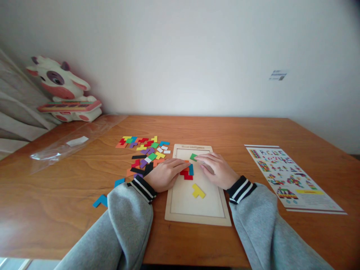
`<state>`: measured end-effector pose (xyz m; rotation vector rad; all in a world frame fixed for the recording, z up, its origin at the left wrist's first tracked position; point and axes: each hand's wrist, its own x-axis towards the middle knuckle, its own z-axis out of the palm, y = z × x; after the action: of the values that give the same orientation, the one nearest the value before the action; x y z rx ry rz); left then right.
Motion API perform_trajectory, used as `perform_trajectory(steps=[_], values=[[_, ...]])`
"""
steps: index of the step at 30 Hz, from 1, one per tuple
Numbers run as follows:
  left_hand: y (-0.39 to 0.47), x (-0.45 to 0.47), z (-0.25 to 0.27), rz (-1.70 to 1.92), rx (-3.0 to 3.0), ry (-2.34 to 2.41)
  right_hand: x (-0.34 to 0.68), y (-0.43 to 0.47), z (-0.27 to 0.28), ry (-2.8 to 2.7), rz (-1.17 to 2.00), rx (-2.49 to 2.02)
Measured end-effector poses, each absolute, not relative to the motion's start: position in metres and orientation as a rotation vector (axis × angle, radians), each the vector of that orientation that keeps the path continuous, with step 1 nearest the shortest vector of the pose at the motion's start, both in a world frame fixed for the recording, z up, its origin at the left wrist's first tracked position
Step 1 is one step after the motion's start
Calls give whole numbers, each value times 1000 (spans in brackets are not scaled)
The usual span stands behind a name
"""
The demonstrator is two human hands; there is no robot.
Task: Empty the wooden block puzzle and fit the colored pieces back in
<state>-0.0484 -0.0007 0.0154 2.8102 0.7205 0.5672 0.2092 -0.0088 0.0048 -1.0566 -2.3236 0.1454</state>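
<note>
A shallow wooden puzzle board [213,210] lies in front of me. My left hand [165,174] reaches across its left rim, fingers stretched out and fingertips against an orange piece that they partly cover. Touching that piece are a red block piece [188,177] and a blue block piece [191,169]. My right hand [218,170] is over the board's right side, its index fingertip at a small green block piece [193,157] and its thumb held apart. Lower on the board, a yellow T-shaped piece [198,191] lies by itself at a tilt.
Left of the board is a loose pile of coloured block pieces [152,150]. Blue pieces [100,201] lie nearer my left sleeve. A printed pattern sheet [292,178] rests at right. Further left are a clear plastic bag [75,140] and a cow-shaped toy keyboard [67,92] by the wall.
</note>
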Motion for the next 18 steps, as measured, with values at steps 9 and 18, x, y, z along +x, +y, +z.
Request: perform_trajectory(steps=[9, 18], values=[[2, -45, 6, 684, 2805, 755, 206, -11, 4, -2392, 174, -964], [-7, -38, 20, 936, 2841, 684, 193, -17, 6, -2425, 262, -981]])
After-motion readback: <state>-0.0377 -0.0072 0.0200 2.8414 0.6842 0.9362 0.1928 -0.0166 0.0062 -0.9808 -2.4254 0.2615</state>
